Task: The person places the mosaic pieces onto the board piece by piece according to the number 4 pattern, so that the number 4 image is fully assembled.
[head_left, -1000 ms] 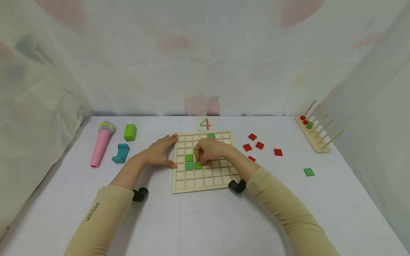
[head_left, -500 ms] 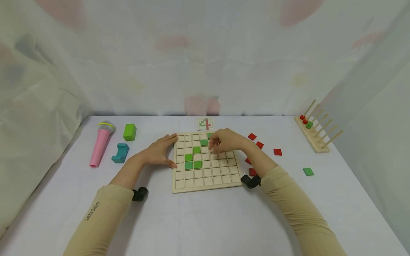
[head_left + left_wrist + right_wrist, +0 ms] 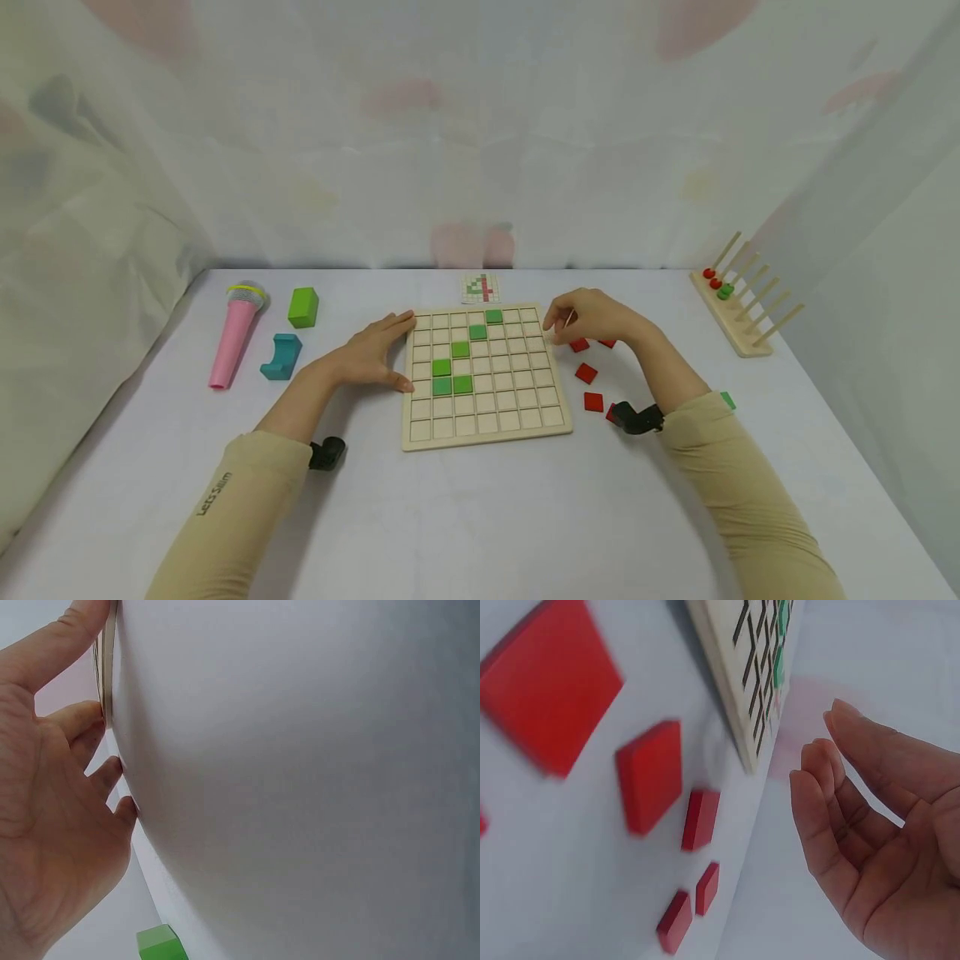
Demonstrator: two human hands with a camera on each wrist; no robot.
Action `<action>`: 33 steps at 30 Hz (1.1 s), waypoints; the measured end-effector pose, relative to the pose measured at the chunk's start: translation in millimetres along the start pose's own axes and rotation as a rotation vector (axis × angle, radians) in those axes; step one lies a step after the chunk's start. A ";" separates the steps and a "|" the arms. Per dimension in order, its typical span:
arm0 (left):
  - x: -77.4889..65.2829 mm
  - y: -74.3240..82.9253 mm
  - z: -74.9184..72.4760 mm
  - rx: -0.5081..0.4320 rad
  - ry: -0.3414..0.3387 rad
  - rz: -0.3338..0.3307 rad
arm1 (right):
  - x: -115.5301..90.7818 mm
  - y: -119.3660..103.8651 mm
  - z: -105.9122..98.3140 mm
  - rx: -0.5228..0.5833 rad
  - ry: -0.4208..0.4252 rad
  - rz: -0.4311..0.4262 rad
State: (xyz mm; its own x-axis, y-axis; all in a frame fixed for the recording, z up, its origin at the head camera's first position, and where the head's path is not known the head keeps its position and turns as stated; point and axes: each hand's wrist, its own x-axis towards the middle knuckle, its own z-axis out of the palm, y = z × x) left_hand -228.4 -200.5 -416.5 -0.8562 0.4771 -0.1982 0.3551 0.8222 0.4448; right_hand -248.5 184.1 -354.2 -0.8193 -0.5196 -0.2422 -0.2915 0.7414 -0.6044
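Observation:
A square wooden grid board [image 3: 503, 381] lies on the table in the head view, with several green square tiles [image 3: 442, 387] set in its cells in a slanting line. My left hand [image 3: 365, 357] rests along the board's left side, thumb and fingers spread against the edge. Just off the right edge, my right hand [image 3: 591, 315] hovers with loosely bent fingers and nothing in them. Beneath and near it are several loose red square tiles [image 3: 587, 372]; the right wrist view shows a red tile [image 3: 651, 778] close up, below the hand. The right hand hides some of these tiles.
Behind the board lies a small printed pattern card [image 3: 480, 288]. To the left are a pink toy microphone [image 3: 236, 333], a green block [image 3: 303, 307] and a teal curved block [image 3: 282, 358]. A peg rack with beads [image 3: 738, 325] stands far right; a green tile [image 3: 728, 400] shows behind the right sleeve.
My right hand has left the board's middle and moved right, past its edge to above the red tiles, uncovering the green tiles. The left hand has stayed at the board's left edge.

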 end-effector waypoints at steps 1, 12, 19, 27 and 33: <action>0.1 -0.4 0.5 0.001 -0.001 -0.002 | -3.1 3.8 -1.8 -0.002 0.000 0.009; -1.8 -0.7 -0.2 -0.001 -0.003 -0.007 | -49.7 49.9 -19.7 -0.015 0.039 0.121; -5.2 -3.1 -0.8 0.001 0.003 -0.021 | -81.5 75.7 -32.2 0.008 0.051 0.152; -5.8 -3.8 0.9 0.000 0.008 -0.014 | -113.4 102.4 -38.8 -0.009 -0.007 0.196; -5.1 -3.0 1.0 0.005 0.009 -0.011 | -134.0 118.7 -39.0 -0.019 -0.076 0.218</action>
State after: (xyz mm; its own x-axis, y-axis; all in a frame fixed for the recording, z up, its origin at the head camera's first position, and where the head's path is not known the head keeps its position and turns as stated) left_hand -224.8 -205.1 -417.6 -0.8634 0.4650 -0.1958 0.3473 0.8293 0.4379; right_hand -192.5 358.3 -363.9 -0.8247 -0.3759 -0.4226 -0.1209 0.8471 -0.5175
